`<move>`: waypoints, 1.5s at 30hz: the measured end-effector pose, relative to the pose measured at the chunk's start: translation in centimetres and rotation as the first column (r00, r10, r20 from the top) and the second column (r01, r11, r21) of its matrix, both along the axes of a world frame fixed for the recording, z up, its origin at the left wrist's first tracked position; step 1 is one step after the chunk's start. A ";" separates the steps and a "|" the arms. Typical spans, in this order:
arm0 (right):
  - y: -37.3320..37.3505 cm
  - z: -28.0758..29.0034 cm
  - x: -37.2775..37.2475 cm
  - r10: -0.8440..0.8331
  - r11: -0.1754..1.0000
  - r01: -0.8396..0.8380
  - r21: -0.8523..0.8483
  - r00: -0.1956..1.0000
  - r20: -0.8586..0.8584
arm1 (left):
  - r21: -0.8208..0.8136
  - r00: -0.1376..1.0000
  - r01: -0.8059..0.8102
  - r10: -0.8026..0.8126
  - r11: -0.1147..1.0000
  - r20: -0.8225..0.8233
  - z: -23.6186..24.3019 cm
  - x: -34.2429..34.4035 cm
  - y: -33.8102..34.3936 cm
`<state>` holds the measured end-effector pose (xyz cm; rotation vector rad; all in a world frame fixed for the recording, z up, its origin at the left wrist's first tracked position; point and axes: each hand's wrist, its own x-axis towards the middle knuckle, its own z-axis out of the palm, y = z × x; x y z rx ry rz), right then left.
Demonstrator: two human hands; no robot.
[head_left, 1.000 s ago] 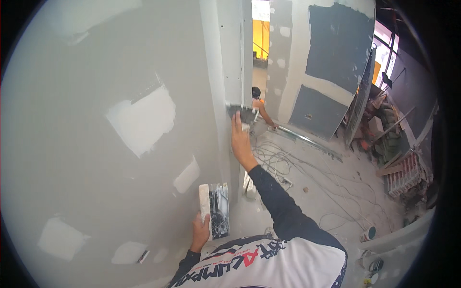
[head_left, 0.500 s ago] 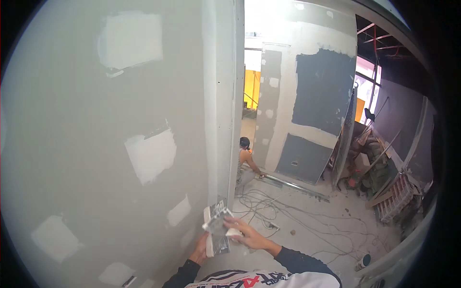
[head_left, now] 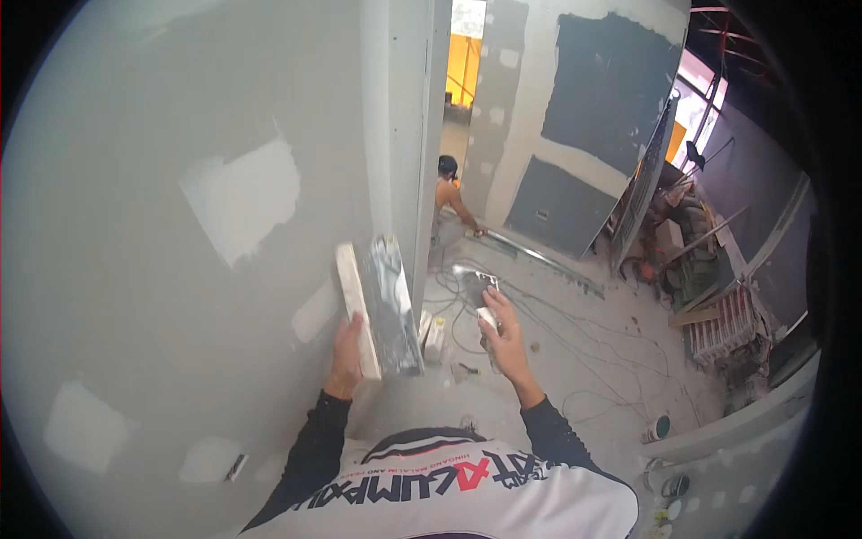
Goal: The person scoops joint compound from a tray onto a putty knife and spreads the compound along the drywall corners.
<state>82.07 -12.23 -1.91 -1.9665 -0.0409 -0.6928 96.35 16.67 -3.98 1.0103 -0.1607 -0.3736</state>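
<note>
My left hand [head_left: 346,355] is closed around the whitish bar-shaped grip of a long steel trowel [head_left: 395,314], in front of the grey wall. Pale joint compound is smeared along the blade. To its right, my right hand [head_left: 505,337] holds a putty knife [head_left: 479,285] by its white handle, the blade tilted up to the left. The two tools are apart. The knife's blade also carries some whitish compound. Left of the trowel, the drywall [head_left: 135,225] bears several white compound patches [head_left: 242,207].
A wall corner [head_left: 409,171] stands just beyond the trowel. Cables [head_left: 575,332] tangle across the floor, near small whitish blocks [head_left: 435,337]. Another person [head_left: 449,193] crouches beyond the corner, reaching toward a metal channel [head_left: 539,256]. Piled materials [head_left: 691,242] and a rack [head_left: 723,328] are at right.
The putty knife has come away from the trowel and moved right with my right hand. My left hand has raised the trowel and shifted left. The view has tilted downward.
</note>
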 end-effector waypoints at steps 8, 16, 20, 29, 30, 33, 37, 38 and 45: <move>5.8 -0.8 -4.6 0.577 -0.451 0.017 0.893 0.768 0.277 | 0.264 0.582 -0.507 0.100 0.820 0.807 6.4 -1.7 -3.4; 4.2 0.5 0.2 0.592 -0.559 -0.156 0.815 0.613 0.523 | 0.353 0.210 -0.599 -0.285 0.719 0.935 7.0 0.4 -3.6; 3.5 1.6 1.0 0.623 -0.522 -0.233 0.821 0.553 0.553 | 0.346 0.198 -0.617 -0.287 0.706 0.937 7.3 0.3 -3.1; 4.8 13.2 6.5 0.230 0.965 -0.258 0.041 0.914 0.334 | 0.426 0.607 -0.646 0.088 0.634 0.790 1.5 -4.6 5.2; 5.5 16.6 8.0 0.064 0.982 0.032 -0.188 0.873 0.484 | 0.385 0.593 -0.656 0.129 0.649 0.794 0.5 -5.4 4.9; 5.5 23.9 14.1 -0.054 0.803 0.493 -0.334 0.619 0.784 | 0.400 0.633 -0.621 0.130 0.674 0.763 -3.4 -8.5 4.9; 1.1 33.8 21.5 -0.180 0.675 0.684 -0.277 0.517 0.837 | 0.447 0.711 -0.548 0.112 0.708 0.695 -6.0 -8.4 4.3; 0.5 35.2 22.6 -0.232 0.614 0.738 -0.281 0.509 0.829 | 0.447 0.713 -0.548 0.116 0.707 0.692 -5.9 -8.3 4.3; 1.0 34.7 26.1 -0.199 0.641 0.715 -0.279 0.506 0.839 | 0.495 0.781 -0.492 0.112 0.716 0.615 -7.5 -8.3 4.5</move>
